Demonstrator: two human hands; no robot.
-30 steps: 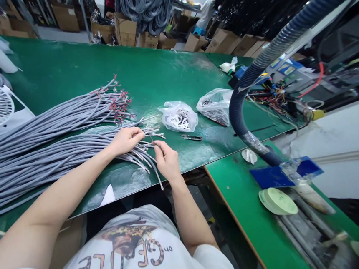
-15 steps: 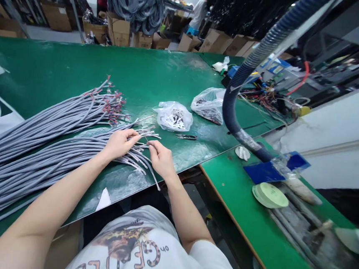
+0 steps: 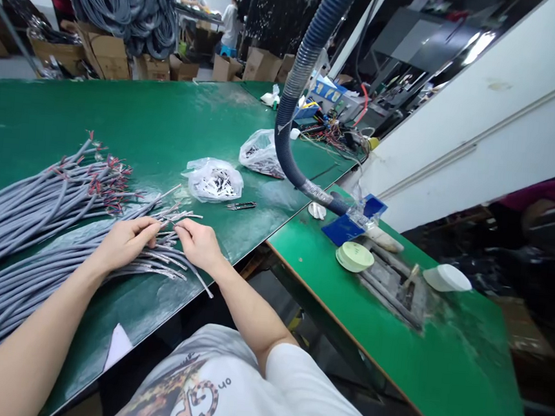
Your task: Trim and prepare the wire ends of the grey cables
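Observation:
My left hand (image 3: 128, 243) pinches one grey cable near its stripped end, above the front bundle of grey cables (image 3: 71, 258). Just to its right, my right hand (image 3: 200, 244) has thumb and forefinger closed at the tip of that cable; the exact contact is too small to make out. Whitish stripped ends fan out under and around both hands. Behind lies a second cable bundle (image 3: 40, 190), whose ends show red and white wires (image 3: 109, 180). Small thread snips (image 3: 242, 205) lie on the green table beyond my right hand.
A bag of small white and black pieces (image 3: 216, 182) and another plastic bag (image 3: 263, 152) stand behind the snips. A ribbed hose (image 3: 288, 141) curves down at the right. A lower side table (image 3: 320, 280) carries a pale green dish (image 3: 355, 257) and a white cup (image 3: 447, 278).
The camera view has swung right, so the table and things on it appear further left. Both hands remain pinched close together at the cable ends.

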